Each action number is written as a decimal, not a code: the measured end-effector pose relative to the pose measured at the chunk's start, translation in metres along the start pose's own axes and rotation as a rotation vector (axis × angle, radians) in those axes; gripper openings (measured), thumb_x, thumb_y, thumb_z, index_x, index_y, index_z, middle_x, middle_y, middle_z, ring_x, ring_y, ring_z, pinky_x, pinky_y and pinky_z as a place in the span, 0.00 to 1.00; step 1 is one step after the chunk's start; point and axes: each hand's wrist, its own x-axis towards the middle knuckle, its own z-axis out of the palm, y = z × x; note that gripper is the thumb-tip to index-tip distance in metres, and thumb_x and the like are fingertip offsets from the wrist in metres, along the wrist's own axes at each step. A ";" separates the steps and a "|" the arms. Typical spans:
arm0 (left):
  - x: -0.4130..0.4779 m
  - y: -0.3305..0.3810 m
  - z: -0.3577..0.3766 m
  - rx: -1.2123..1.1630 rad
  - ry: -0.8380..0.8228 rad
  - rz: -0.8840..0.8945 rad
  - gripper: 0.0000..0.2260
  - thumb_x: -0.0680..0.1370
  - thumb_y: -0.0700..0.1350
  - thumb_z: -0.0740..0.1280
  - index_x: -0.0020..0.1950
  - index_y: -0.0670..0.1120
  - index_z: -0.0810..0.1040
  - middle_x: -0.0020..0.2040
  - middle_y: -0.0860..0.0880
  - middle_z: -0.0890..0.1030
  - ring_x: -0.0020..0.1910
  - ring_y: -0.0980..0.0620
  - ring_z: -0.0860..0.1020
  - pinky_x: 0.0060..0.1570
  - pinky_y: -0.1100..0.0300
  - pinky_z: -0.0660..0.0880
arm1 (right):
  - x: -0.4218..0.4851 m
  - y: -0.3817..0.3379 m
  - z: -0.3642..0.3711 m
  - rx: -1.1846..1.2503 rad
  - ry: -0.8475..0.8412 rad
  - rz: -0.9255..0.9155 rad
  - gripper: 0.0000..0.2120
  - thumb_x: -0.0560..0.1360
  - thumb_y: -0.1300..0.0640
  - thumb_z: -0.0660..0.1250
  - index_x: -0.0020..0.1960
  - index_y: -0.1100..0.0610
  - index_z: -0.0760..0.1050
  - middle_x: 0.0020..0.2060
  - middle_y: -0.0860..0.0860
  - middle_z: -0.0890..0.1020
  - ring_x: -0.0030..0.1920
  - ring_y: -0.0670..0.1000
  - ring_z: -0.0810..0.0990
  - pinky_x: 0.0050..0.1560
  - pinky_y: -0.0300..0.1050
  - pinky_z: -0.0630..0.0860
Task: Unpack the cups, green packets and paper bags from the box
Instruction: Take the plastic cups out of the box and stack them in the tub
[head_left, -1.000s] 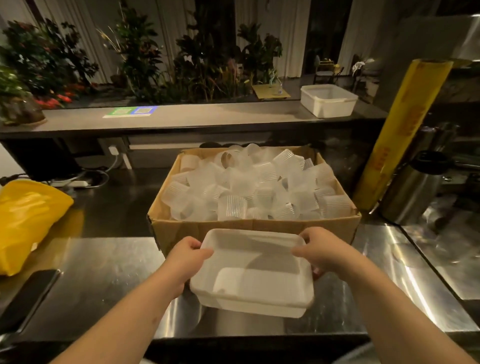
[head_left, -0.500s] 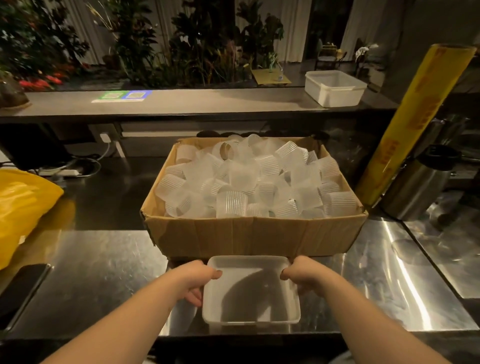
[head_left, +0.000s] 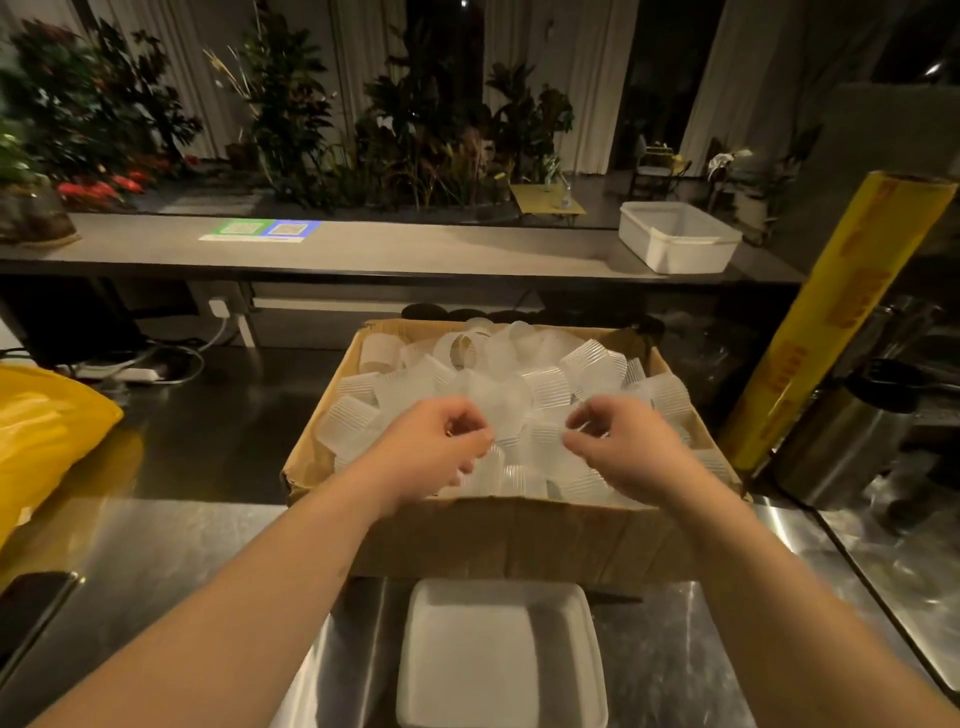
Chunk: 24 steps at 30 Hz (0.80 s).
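Observation:
An open cardboard box (head_left: 498, 535) stands on the steel counter, heaped with several translucent ribbed plastic cups (head_left: 545, 384). Both of my hands are over the near half of the heap. My left hand (head_left: 436, 447) has its fingers curled down and pinched on a cup at the middle of the pile. My right hand (head_left: 618, 447) pinches another cup just to the right, thumb against fingertips. An empty white plastic tray (head_left: 498, 654) lies on the counter between my forearms, in front of the box. No green packets or paper bags show; the cups hide whatever lies beneath.
A yellow plastic bag (head_left: 47, 431) and a dark phone (head_left: 26, 608) lie at the left. A tall yellow cling-film roll (head_left: 841, 312) and a steel jug (head_left: 841, 441) stand to the right. A white tub (head_left: 675, 239) sits on the back ledge.
Both hands let go of the white tray, which now rests on the counter, and moved forward into the box onto the cups.

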 end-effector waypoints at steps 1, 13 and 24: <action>0.009 0.002 0.001 0.030 0.108 0.044 0.02 0.82 0.47 0.67 0.54 0.54 0.79 0.50 0.52 0.81 0.48 0.53 0.81 0.47 0.59 0.81 | 0.009 -0.002 0.000 -0.052 0.144 -0.009 0.12 0.79 0.50 0.71 0.61 0.50 0.77 0.50 0.46 0.82 0.46 0.44 0.81 0.47 0.41 0.83; 0.035 -0.036 0.048 0.731 0.154 -0.141 0.33 0.74 0.70 0.67 0.72 0.52 0.67 0.69 0.46 0.63 0.67 0.45 0.65 0.65 0.49 0.71 | 0.028 0.012 0.062 -0.118 0.048 -0.002 0.40 0.71 0.46 0.78 0.76 0.50 0.62 0.73 0.51 0.66 0.69 0.53 0.70 0.68 0.48 0.73; 0.016 -0.050 0.022 -0.033 0.264 0.025 0.31 0.72 0.51 0.79 0.67 0.62 0.63 0.60 0.61 0.69 0.55 0.56 0.75 0.43 0.66 0.79 | 0.016 0.026 0.048 0.792 0.062 -0.012 0.33 0.69 0.46 0.75 0.71 0.39 0.65 0.65 0.45 0.73 0.62 0.48 0.77 0.52 0.38 0.78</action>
